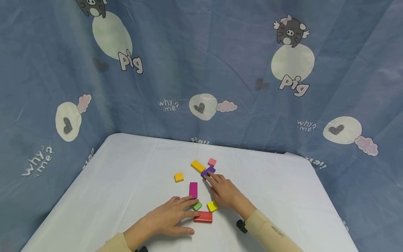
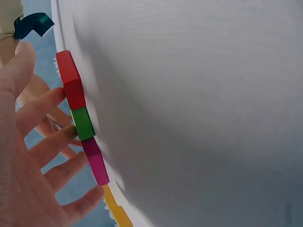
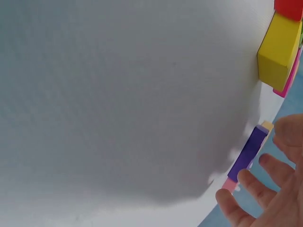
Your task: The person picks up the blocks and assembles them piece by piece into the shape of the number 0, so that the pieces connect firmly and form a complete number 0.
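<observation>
My left hand [image 1: 170, 216] is spread over the blocks nearest me. Its fingertips lie at the red block [image 1: 203, 217], the green block [image 1: 197, 205] and the lower end of the magenta block [image 1: 193, 190]. In the left wrist view these stand in a row beside the fingers: red block [image 2: 71, 80], green block [image 2: 83, 124], magenta block [image 2: 96, 161]. My right hand [image 1: 226, 191] reaches forward with fingers extended, fingertips right at the purple block [image 1: 208, 171]. In the right wrist view, the purple block [image 3: 248, 153] is beside the fingertips. A yellow block [image 1: 212, 206] sits between the hands.
Beyond the hands, a long orange block [image 1: 198, 166] lies against the purple one, with a pink block [image 1: 212, 162] just behind. A small orange block [image 1: 178, 177] sits to the left. All rest on a white-covered table [image 1: 132, 171], backed by a blue printed curtain [image 1: 220, 52].
</observation>
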### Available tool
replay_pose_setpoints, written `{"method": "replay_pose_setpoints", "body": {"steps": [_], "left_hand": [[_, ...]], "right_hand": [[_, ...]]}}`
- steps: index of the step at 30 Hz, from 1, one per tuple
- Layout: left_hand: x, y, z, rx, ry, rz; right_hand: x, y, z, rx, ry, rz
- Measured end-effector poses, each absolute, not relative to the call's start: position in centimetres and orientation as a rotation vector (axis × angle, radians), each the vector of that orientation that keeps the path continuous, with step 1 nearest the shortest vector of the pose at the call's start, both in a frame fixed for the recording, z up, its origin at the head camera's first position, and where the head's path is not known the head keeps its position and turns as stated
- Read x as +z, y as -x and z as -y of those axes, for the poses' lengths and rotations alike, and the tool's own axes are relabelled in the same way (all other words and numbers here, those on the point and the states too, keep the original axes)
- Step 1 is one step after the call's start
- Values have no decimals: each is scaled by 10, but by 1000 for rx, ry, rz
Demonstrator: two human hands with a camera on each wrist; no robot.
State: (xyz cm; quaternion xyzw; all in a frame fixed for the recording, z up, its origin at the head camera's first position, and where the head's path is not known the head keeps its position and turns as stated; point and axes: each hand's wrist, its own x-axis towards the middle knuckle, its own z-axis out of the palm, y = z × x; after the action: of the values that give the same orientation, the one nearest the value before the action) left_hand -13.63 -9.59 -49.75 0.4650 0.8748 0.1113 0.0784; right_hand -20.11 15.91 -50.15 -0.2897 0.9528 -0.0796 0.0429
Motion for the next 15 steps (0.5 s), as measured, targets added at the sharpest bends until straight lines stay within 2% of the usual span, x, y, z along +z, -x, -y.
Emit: {"method": "replay_pose_setpoints", "body": {"steps": [15], "left_hand": [[-498,137,97,338,-1377,-2615]], "right_hand": [[-497,202,-162,-260,804,-2935]]}}
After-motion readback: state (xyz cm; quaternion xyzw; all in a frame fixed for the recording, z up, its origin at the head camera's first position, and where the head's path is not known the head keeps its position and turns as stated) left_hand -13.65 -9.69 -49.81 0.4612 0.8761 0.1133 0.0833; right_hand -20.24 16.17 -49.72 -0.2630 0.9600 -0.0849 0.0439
